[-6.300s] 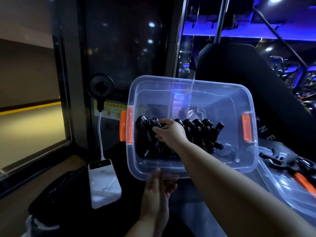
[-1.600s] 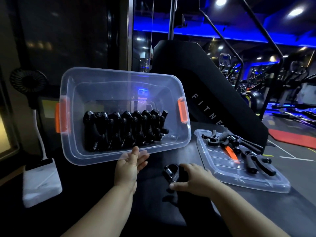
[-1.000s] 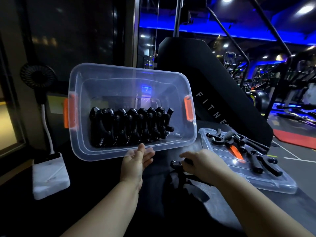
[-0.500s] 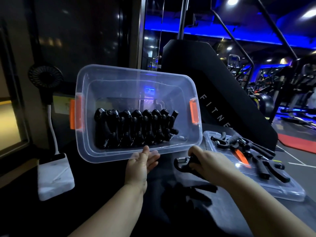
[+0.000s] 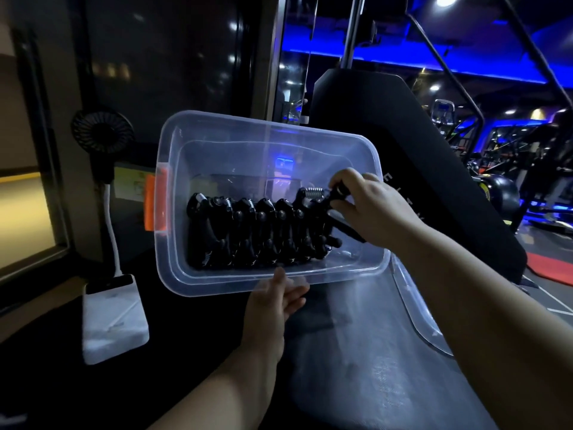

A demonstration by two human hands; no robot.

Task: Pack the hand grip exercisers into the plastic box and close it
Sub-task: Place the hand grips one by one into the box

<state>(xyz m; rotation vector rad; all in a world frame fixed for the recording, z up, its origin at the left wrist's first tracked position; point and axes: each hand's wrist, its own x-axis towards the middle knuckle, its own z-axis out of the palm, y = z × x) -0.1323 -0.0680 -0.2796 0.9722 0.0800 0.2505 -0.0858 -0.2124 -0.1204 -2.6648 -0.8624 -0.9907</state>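
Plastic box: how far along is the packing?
A row of exercisers already sits in the plastic box. The right hand is adding another exerciser at the row's right end while the left hand props the box. The lid lies beside it, so closing remains.

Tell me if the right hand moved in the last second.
Yes: the right hand, gripping an exerciser, rose from beside the lid into the plastic box.

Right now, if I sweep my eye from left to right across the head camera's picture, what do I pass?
Fan → orange latch → packed grips → right hand holding one more grip → red mat.
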